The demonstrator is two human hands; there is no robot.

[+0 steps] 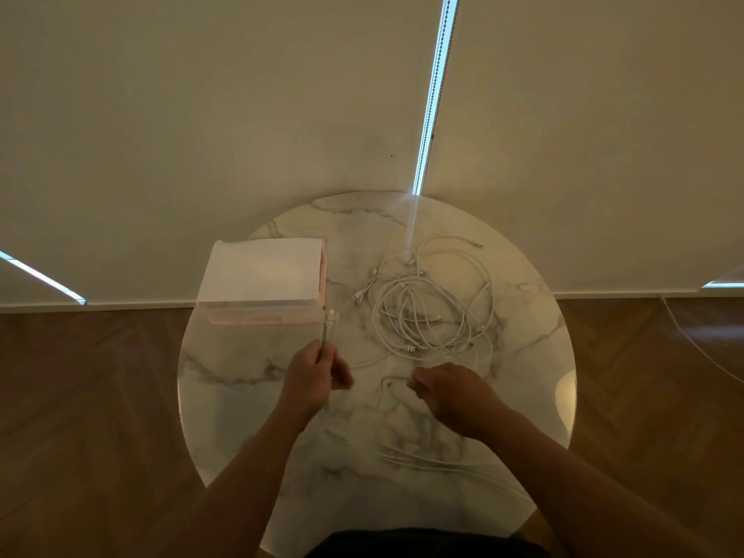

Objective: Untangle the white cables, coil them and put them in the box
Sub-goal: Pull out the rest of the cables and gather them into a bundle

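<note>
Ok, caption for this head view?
Left hand holds a cable end near the box; right hand beside the tangled white cables.

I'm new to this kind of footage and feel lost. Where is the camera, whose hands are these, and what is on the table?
There is one picture, from a wide-angle camera worn on a person's head, looking down; there is no machine. On the round marble table lie a tangle of white cables and, left of it, a box. The left hand holds a cable end upright near the box's corner. The right hand has curled fingers; whether it holds anything is unclear.
</note>
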